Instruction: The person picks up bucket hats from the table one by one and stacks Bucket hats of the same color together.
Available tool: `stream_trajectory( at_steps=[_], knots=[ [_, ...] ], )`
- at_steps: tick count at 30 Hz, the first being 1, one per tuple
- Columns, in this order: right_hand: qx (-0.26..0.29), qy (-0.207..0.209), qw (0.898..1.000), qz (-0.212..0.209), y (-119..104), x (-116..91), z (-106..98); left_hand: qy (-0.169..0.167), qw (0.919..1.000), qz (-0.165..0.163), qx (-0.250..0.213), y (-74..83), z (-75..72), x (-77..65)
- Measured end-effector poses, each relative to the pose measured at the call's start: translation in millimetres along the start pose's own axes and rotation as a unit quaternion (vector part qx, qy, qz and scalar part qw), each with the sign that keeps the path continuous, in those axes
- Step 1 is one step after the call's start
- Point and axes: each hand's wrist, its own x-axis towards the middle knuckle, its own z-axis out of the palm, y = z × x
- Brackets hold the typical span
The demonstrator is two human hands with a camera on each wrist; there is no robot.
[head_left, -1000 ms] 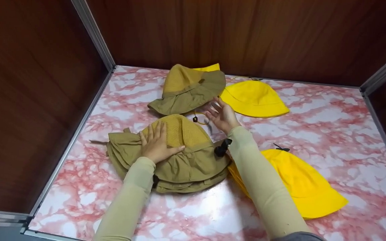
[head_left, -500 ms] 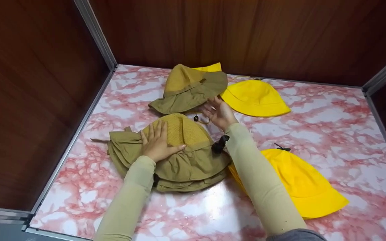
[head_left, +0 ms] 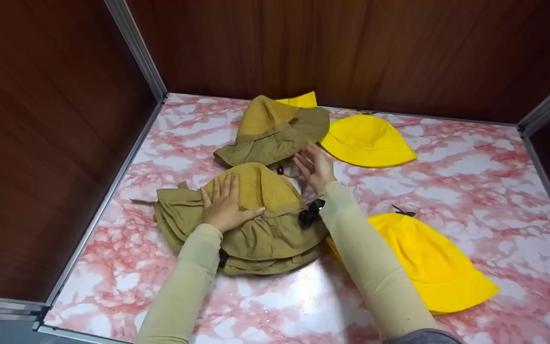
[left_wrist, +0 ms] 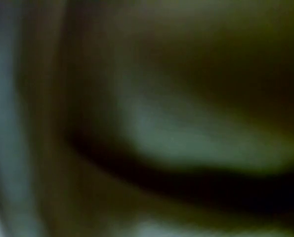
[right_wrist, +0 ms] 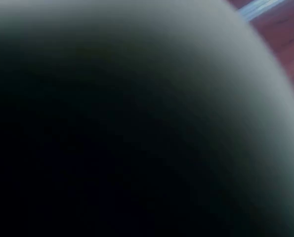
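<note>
In the head view my left hand [head_left: 225, 203] lies flat, fingers spread, on a stack of khaki bucket hats [head_left: 275, 234] with mesh crowns and ruffled brims. Behind the stack, my right hand [head_left: 317, 167] pinches the near right brim edge of another khaki hat [head_left: 275, 134], which is tilted with its crown up to the left. A cord with a dark toggle [head_left: 280, 170] hangs out between that hat and the stack. The left wrist view is a dark blur, and a dark, blurred shape fills most of the right wrist view.
A yellow bucket hat [head_left: 368, 141] lies at the back right. Another yellow hat [head_left: 439, 263] with a black toggle lies partly under my right forearm. A yellow edge [head_left: 299, 100] shows behind the far khaki hat. Brown panels [head_left: 351, 52] wall in the marbled tabletop [head_left: 475, 162].
The far khaki hat has shifted slightly toward me and to the right, along with my right hand. My left hand stays in place on the stack.
</note>
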Motion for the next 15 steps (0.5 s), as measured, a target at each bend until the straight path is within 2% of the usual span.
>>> stream_trajectory(
  at_steps=[5,11,15],
  knots=[
    [-0.058,-0.014,0.998,-0.014,-7.0,6.9,-0.4,-0.002,1.0000,0.000,0.000,2.2,-1.3,1.2],
    [-0.034,-0.060,0.998,0.002,-6.0,10.6,-4.5,-0.002,1.0000,-0.003,-0.001,3.1,-0.6,0.7],
    [-0.020,-0.050,0.999,-0.011,-2.6,7.6,-5.4,0.000,1.0000,-0.005,-0.006,1.9,-0.1,-0.4]
  ],
)
